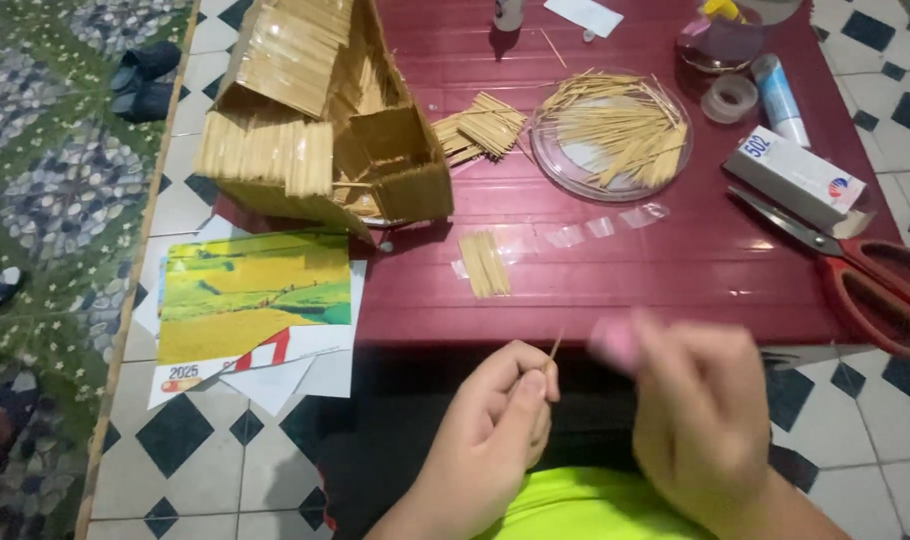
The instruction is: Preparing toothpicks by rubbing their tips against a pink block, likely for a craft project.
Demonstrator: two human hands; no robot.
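The left hand [500, 420] pinches a thin wooden stick [553, 350] upright just below the edge of the dark red tabletop [625, 270]. The right hand [700, 420], blurred, is closed around a small pink object [613, 342] beside it. More sticks fill a clear dish [612, 135] behind.

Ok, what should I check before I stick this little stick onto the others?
1. Toothpick pinched in left hand: ok.
2. What the right hand holds: cannot tell, it is blurred; something pink shows.
3. Taped row of sticks lying flat on the red table: ok.
4. Spare sticks in the clear dish: ok.
5. Scissors off to the side, blades closed: ok.
6. Stick house apart from the hands: ok.
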